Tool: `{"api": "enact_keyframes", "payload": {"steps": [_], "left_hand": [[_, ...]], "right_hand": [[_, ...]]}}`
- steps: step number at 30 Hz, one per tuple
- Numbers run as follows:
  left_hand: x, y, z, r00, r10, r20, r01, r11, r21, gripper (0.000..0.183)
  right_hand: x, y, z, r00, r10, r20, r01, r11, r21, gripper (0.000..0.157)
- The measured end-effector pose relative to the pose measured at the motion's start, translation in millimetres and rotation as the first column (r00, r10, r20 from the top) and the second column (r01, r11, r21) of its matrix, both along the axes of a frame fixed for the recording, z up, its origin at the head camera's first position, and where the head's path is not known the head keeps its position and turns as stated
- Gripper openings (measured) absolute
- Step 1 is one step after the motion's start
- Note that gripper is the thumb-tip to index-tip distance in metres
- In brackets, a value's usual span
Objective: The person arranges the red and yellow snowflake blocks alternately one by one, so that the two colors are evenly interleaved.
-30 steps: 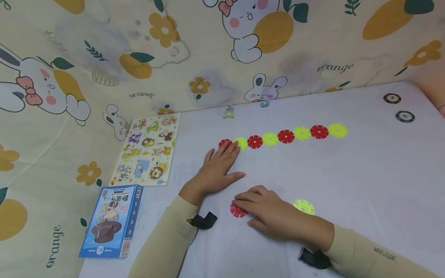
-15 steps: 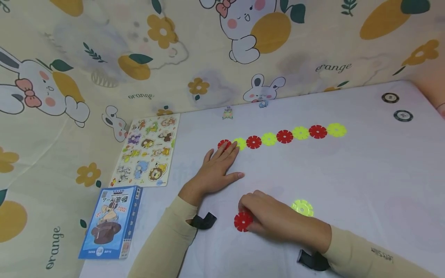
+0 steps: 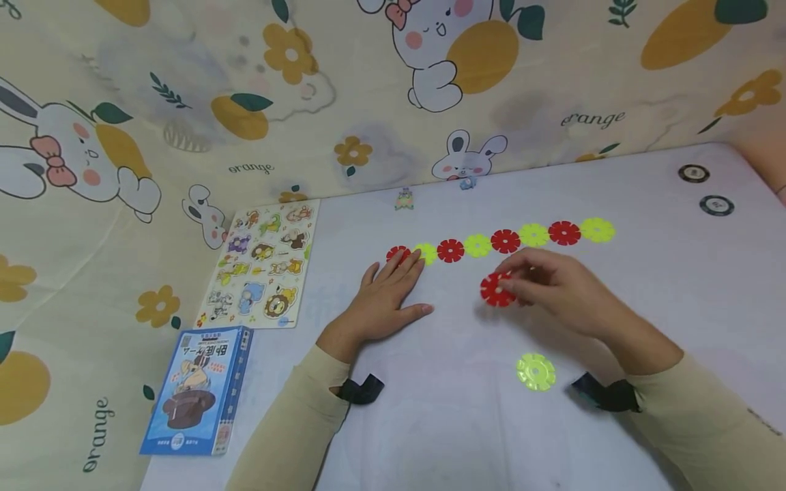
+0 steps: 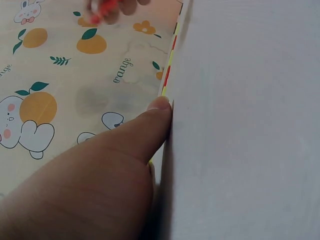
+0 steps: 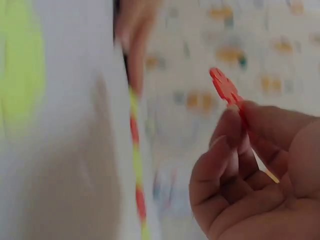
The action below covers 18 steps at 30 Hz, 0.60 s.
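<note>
A row of alternating red and yellow-green notched discs crosses the table, from a red disc (image 3: pixel 398 254) on the left to a yellow-green disc (image 3: pixel 598 230) on the right. My left hand (image 3: pixel 383 300) lies flat with straight fingers, fingertips over the row's two leftmost discs. Between thumb and fingers, my right hand (image 3: pixel 561 290) pinches a loose red notched disc (image 3: pixel 495 291), raised above the table just in front of the row; the right wrist view shows this disc (image 5: pixel 225 86) nearly edge-on. One more yellow-green disc (image 3: pixel 536 372) lies nearer the front, apart from the row.
At the left are an animal sticker board (image 3: pixel 258 266) and a blue box (image 3: pixel 195 392). Two black round chips (image 3: pixel 694 174) sit at the far right. Small figures, one greenish (image 3: pixel 404 199) and one blue (image 3: pixel 468 183), stand by the patterned cloth backdrop (image 3: pixel 368 88).
My right hand has picked the red disc up from the front of the table and carried it right and away toward the row. The left hand has stayed put.
</note>
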<state>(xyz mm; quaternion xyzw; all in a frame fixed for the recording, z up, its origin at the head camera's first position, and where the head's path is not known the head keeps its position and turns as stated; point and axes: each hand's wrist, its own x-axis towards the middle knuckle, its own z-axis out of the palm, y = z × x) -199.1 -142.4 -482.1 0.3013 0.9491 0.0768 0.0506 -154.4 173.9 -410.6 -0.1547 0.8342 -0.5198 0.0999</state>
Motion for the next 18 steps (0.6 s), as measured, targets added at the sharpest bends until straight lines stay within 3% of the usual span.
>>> {"api": "enact_keyframes", "payload": {"steps": [2, 4, 7, 11, 13, 15, 16, 17, 18], "left_hand": [[0.2, 0.0, -0.2, 1.0, -0.002, 0.002, 0.002, 1.0, -0.003, 0.086], [0.4, 0.1, -0.2, 1.0, 0.0, 0.008, 0.0, 1.0, -0.001, 0.086], [0.8, 0.4, 0.1, 1.0, 0.004, 0.014, -0.004, 1.0, -0.002, 0.085], [1.3, 0.9, 1.8, 1.0, 0.001, 0.007, -0.001, 1.0, -0.004, 0.086], [1.0, 1.0, 2.8, 1.0, -0.001, 0.004, 0.001, 1.0, -0.004, 0.086], [0.6, 1.3, 3.9, 1.0, 0.001, 0.017, -0.001, 1.0, 0.001, 0.086], [0.4, 1.2, 4.2, 1.0, 0.002, 0.021, -0.003, 1.0, 0.004, 0.086], [0.3, 1.1, 4.5, 1.0, 0.003, 0.027, -0.004, 1.0, 0.006, 0.085], [0.2, 1.1, 4.6, 1.0, 0.005, 0.031, -0.005, 1.0, 0.008, 0.085]], "right_hand": [[-13.3, 27.3, -5.2, 0.988, -0.147, 0.049, 0.147, 0.989, 0.017, 0.031], [-24.4, 57.0, -13.8, 0.948, -0.296, 0.12, 0.292, 0.955, 0.055, 0.043], [-35.7, 101.5, -31.9, 0.85, -0.47, 0.238, 0.469, 0.881, 0.065, 0.056], [-44.5, 145.9, -52.9, 0.71, -0.627, 0.319, 0.641, 0.764, 0.076, 0.054], [-48.4, 158.1, -59.9, 0.653, -0.681, 0.33, 0.698, 0.711, 0.085, 0.052], [-49.9, 163.0, -60.4, 0.622, -0.706, 0.34, 0.722, 0.684, 0.1, 0.052], [-50.1, 163.0, -59.0, 0.618, -0.714, 0.33, 0.724, 0.68, 0.116, 0.052], [-49.7, 161.8, -57.0, 0.617, -0.719, 0.32, 0.722, 0.679, 0.133, 0.053], [-49.1, 160.2, -54.4, 0.645, -0.714, 0.273, 0.699, 0.695, 0.168, 0.054]]}}
